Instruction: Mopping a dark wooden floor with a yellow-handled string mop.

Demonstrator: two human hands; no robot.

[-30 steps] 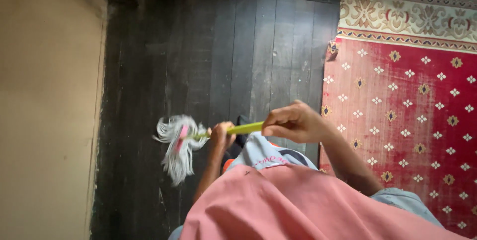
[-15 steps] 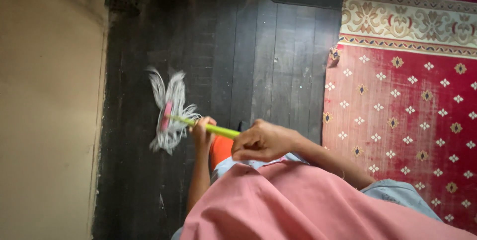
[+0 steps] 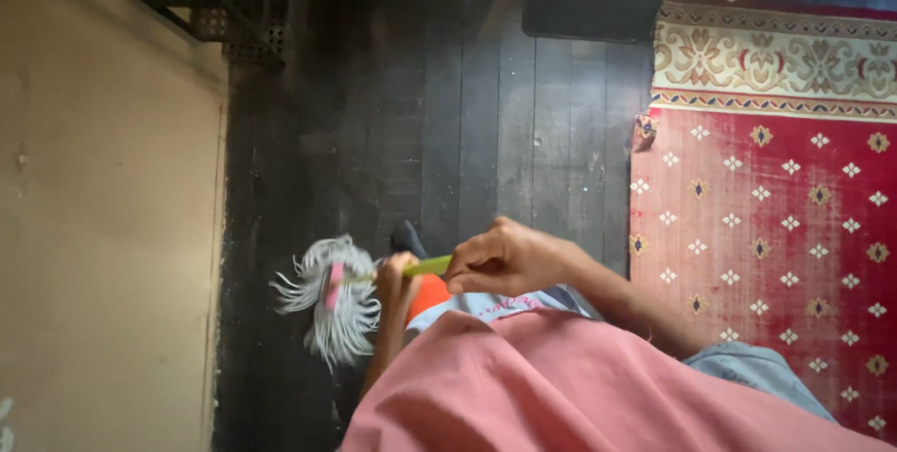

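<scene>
Both hands grasp a green-handled mop: left hand nearest its grey strings, right hand higher, over dark floorboards.

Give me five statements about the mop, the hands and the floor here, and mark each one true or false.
1. Both hands grip the mop handle. True: the left hand is nearer the mop head, the right hand farther up the yellow-green handle.
2. The mop head rests on the red carpet. False: it lies over the dark wooden floor, apart from the red carpet.
3. The mop strands are grey-white. True.
4. The carpet lies on the left of the view. False: it is on the right; a beige wall fills the left.
5. The floor is tiled in white. False: it is made of dark planks.
</scene>
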